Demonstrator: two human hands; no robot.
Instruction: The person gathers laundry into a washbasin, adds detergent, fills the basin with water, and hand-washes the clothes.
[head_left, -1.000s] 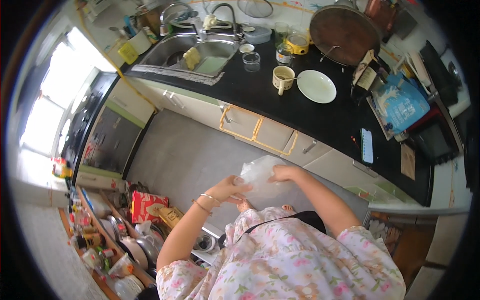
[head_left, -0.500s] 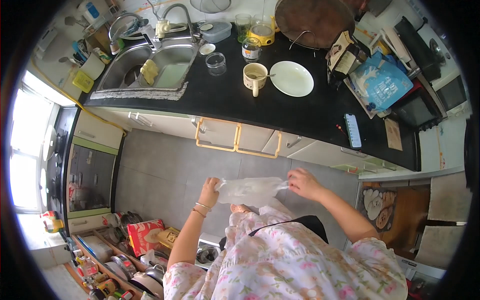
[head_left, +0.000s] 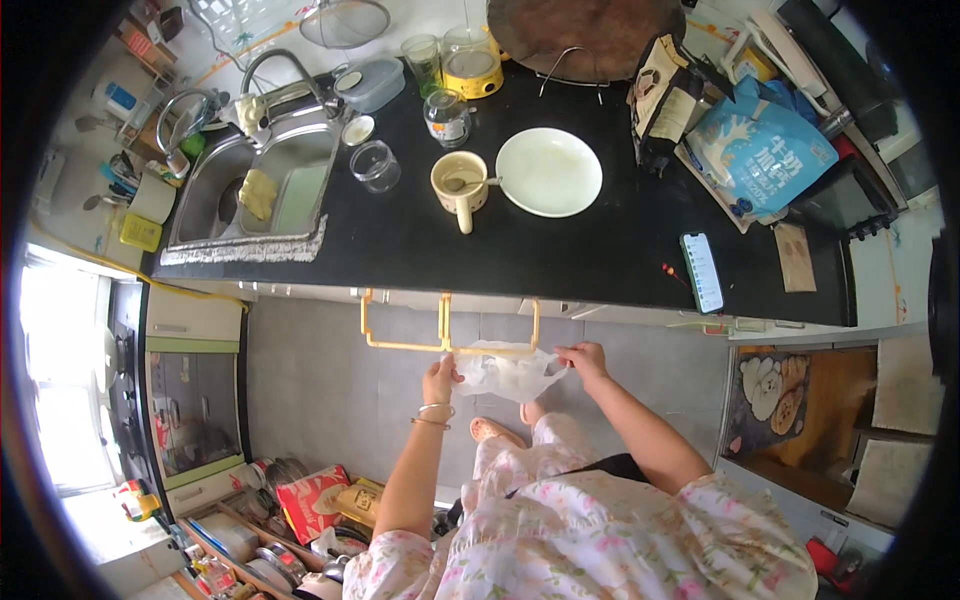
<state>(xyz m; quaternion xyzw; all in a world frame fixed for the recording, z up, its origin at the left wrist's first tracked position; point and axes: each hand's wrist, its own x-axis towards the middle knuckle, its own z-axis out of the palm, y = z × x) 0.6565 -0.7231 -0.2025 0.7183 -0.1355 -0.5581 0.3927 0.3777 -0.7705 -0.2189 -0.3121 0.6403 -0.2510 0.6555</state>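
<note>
A thin, translucent white plastic bag [head_left: 508, 372] is stretched between my two hands, just below the counter's front edge. My left hand [head_left: 440, 383], with bracelets at the wrist, is closed on the bag's left side. At the other end, my right hand [head_left: 584, 360] pinches the bag's right corner. Right by the bag's upper edge is a yellow double-frame rack [head_left: 446, 322] hanging on the cabinet front. I cannot see inside the bag.
On the black counter [head_left: 590, 265] stand a mug with a spoon [head_left: 459, 190], a white plate [head_left: 549, 172], glass jars [head_left: 375, 166], a phone [head_left: 702, 272] and a blue pouch [head_left: 760, 160]. A double sink [head_left: 255, 190] lies left. Crowded shelves [head_left: 250, 545] stand lower left.
Both hands have carried the bag forward to the yellow rack, and it now hangs wider and more open. My view has shifted closer to the counter.
</note>
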